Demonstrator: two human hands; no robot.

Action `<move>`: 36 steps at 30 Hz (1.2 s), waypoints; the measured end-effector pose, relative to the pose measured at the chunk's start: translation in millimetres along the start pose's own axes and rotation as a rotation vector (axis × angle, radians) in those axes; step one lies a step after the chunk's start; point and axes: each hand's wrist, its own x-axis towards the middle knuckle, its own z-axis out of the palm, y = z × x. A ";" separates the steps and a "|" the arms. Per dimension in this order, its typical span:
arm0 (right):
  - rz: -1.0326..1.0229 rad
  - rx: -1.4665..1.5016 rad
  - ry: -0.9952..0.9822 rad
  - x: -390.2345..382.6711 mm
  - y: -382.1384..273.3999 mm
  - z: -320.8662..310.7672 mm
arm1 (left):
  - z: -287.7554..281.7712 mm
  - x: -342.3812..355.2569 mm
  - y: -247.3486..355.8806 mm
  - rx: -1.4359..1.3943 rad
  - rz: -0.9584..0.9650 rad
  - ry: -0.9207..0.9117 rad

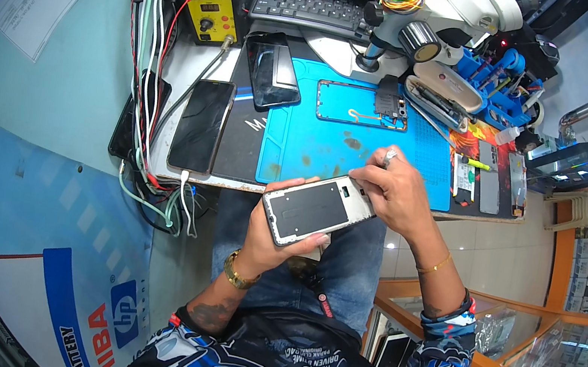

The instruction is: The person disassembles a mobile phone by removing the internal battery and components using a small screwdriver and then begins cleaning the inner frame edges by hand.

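Observation:
Above my lap, my left hand [263, 236] grips a phone mid-frame [312, 213], silver-edged with a black panel in its middle. The fingers lie along its far side and the thumb along its near side. At the frame's right end, my right hand [395, 191] is closed, with thumb and fingertips pinched together over the edge. Whatever those fingertips may hold is hidden. Beyond my hands, a blue repair mat [288, 148] bears a phone back housing [347, 104] with a thin orange flex cable and a dark piece at its right end.
Two dark phones [200, 128] [272, 74] lie left of the mat. A microscope [418, 42] stands behind it, beside a tool case [444, 92] and a blue organizer [499, 81]. A yellow soldering station [212, 19] and hanging cables [153, 48] are at the left.

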 end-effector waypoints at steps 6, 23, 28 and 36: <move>-0.081 0.063 0.003 10.9 -21.4 12.1 | -1.7 1.9 4.1 0.010 -0.030 -0.021; -0.144 0.107 0.016 27.6 -68.1 37.6 | -14.7 3.7 -3.2 0.089 -0.035 -0.059; -0.206 0.110 -0.043 38.3 -76.1 46.6 | -20.4 -1.1 -4.8 0.150 -0.084 -0.051; -0.268 0.148 -0.060 43.1 -67.5 48.1 | -24.3 8.7 12.7 0.158 -0.097 -0.116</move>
